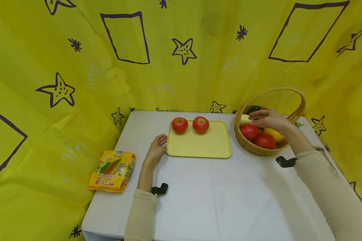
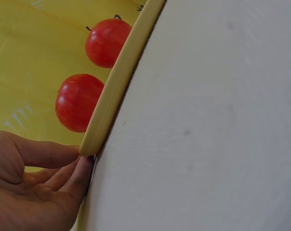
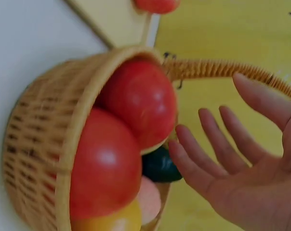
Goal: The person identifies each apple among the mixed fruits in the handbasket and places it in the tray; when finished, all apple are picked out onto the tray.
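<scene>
Two red apples [image 1: 200, 125] sit along the far side of a pale yellow tray [image 1: 202, 144]. My left hand [image 1: 157, 147] is at the tray's left edge; in the left wrist view its thumb [image 2: 54, 153] and fingers pinch the rim. Over the wicker basket [image 1: 260, 151] hovers my right hand [image 1: 269, 120], fingers spread and holding nothing. Inside the basket are red fruits [image 3: 104, 163], a yellow fruit [image 1: 274, 135], a dark green one [image 3: 161, 164] and a pale one [image 1: 245, 119]. The right fingertips are close to the dark green fruit; whether they touch it I cannot tell.
A yellow printed packet [image 1: 112, 171] lies at the left of the white-covered table [image 1: 214, 194]. The basket's tall handle [image 1: 277, 89] arches over its opening. Yellow patterned cloth [image 1: 184, 77] hangs behind the table and at its sides.
</scene>
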A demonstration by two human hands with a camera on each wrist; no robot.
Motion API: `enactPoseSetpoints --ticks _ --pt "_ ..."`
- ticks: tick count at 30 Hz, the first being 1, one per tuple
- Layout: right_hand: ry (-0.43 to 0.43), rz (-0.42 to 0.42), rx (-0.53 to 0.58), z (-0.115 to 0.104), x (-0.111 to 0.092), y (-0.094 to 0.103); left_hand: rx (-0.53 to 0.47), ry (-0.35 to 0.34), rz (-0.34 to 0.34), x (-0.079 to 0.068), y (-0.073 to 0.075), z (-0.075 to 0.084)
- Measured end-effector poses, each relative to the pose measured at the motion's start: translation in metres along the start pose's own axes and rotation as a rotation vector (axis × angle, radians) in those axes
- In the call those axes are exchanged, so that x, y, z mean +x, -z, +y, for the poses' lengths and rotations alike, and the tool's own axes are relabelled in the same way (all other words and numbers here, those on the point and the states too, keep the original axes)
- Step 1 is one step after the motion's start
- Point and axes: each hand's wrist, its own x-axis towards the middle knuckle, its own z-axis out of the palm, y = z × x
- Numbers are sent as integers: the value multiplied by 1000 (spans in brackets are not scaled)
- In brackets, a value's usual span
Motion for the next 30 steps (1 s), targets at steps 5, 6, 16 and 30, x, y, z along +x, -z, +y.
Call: enactPoseSetpoints --ticks 5,6,16,30 --pt "51 -137 -79 16 8 19 4 -11 -5 0 0 0" --pt "59 -165 -80 20 11 23 5 -11 -7 0 0 1" --pt "48 -377 -37 36 34 43 11 -44 -16 -2 2 -2" --pt "29 -493 15 56 57 44 0 -15 1 2 1 -3"
